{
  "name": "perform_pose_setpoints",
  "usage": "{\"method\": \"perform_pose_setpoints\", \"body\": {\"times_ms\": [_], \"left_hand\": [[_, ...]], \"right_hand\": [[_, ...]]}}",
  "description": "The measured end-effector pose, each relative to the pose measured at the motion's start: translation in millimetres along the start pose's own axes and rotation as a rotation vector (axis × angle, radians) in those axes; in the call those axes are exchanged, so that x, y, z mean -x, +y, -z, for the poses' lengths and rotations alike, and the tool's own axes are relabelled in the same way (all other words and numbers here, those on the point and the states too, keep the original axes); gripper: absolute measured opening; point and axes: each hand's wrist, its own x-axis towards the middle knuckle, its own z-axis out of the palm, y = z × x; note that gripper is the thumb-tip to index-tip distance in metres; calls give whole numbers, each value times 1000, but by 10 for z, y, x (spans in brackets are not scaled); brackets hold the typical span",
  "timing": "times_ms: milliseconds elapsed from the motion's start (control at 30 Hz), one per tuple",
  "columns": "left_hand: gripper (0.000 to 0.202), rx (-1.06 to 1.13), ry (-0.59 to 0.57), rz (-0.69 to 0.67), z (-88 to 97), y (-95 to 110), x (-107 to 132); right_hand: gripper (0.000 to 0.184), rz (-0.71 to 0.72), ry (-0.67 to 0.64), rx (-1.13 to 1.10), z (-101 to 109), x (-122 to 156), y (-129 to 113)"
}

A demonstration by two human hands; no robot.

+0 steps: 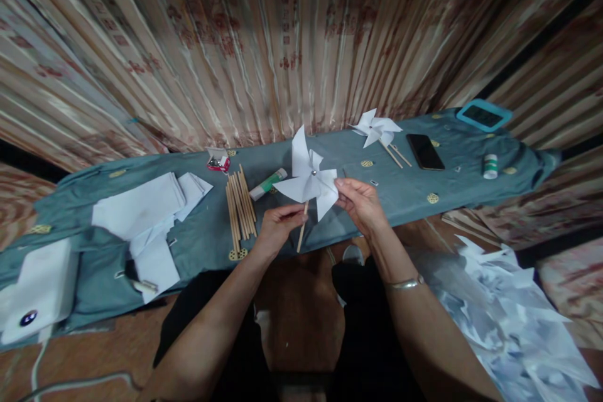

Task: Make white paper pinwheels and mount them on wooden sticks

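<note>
My left hand (279, 224) is closed around the wooden stick (302, 232) of a white paper pinwheel (308, 177), held upright over the near edge of the grey-blue cloth (207, 232). A silver pin sits at the pinwheel's centre. My right hand (358, 201) pinches one paper blade at the pinwheel's right side. A bundle of wooden sticks (240, 207) and a green-capped glue stick (267, 184) lie just left of the pinwheel.
Another finished pinwheel (377, 129) lies at the back, beside a black phone (424, 151). White paper sheets (141, 207) lie left, a small pin box (218, 161) behind them, a white device (40, 289) far left. Paper scraps (509, 320) pile on the floor right. A small green-white roll (490, 166) stands right.
</note>
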Motion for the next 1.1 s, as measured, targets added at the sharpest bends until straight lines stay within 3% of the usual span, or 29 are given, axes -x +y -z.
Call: {"method": "perform_pose_setpoints", "body": {"times_ms": [467, 733, 800, 933, 1100], "left_hand": [[34, -2, -29, -15, 17, 21, 6], [33, 9, -119, 83, 1, 77, 87], [33, 2, -152, 119, -9, 92, 112], [34, 1, -170, 161, -13, 95, 126], [33, -31, -143, 106, 16, 74, 95]], "right_hand": [[39, -62, -54, 5, -19, 2, 18], [42, 256, 198, 177, 210, -207, 33], [49, 240, 127, 156, 222, -238, 10], [59, 66, -126, 101, 152, -227, -65], [44, 58, -161, 101, 88, -172, -120]]}}
